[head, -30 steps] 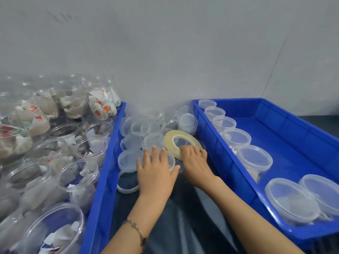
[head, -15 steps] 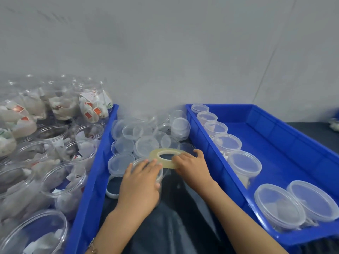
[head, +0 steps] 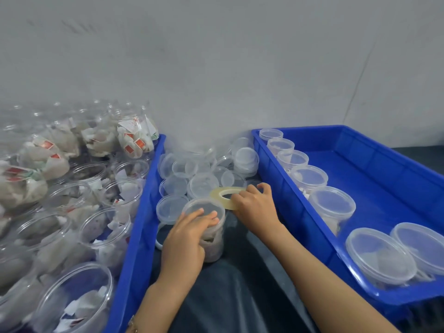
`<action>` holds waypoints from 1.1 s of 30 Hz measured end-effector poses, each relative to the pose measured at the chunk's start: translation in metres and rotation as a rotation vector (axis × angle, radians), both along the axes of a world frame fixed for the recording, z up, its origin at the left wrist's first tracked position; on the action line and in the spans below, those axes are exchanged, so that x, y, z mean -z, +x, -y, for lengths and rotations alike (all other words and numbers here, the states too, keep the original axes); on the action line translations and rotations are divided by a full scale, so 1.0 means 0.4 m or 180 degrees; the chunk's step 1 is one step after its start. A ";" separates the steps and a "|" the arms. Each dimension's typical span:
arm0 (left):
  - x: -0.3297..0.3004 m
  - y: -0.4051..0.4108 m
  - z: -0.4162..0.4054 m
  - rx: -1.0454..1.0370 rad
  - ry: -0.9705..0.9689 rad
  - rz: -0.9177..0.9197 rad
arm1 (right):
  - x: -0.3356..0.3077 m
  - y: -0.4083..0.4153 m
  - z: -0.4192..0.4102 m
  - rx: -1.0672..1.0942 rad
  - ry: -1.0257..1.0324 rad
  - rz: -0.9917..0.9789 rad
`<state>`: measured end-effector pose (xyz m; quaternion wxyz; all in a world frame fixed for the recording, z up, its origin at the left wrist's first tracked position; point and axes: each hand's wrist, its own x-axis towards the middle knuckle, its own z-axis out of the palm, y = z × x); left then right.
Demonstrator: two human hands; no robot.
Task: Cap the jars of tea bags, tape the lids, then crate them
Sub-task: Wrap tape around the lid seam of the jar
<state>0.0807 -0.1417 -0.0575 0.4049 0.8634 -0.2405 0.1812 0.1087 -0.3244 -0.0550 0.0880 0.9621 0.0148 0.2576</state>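
Observation:
A clear capped jar of tea bags (head: 211, 239) stands on the dark table between the two blue crates. My left hand (head: 186, 239) grips its near side, fingertips curled over the lid (head: 204, 207). My right hand (head: 253, 207) holds a yellowish roll of clear tape (head: 219, 194), tilted nearly flat, right beside the jar's lid. Behind the jar lies a heap of loose clear lids (head: 201, 174).
The left blue crate (head: 141, 227) holds several uncapped jars of tea bags (head: 105, 231). The right blue crate (head: 298, 207) holds a row of several capped jars (head: 331, 205) along its left wall, with bare blue floor beyond. A grey wall stands behind.
My left hand went from lying flat on the jar's lid to gripping its side. My right hand tilted the tape roll flat and brought it to the lid. The camera shifted.

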 end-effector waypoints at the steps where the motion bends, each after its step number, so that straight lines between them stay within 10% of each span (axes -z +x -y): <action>1: 0.005 0.001 -0.001 0.0003 -0.0065 -0.0045 | 0.002 0.006 -0.010 0.0040 0.0023 -0.0045; 18: -0.047 0.061 0.092 -0.0988 0.2268 0.0044 | 0.038 0.033 -0.011 -0.0076 0.0455 -0.0562; 33: -0.028 0.032 0.037 -0.0213 0.2229 0.0207 | -0.005 0.032 0.008 -0.0520 -0.0005 -0.0042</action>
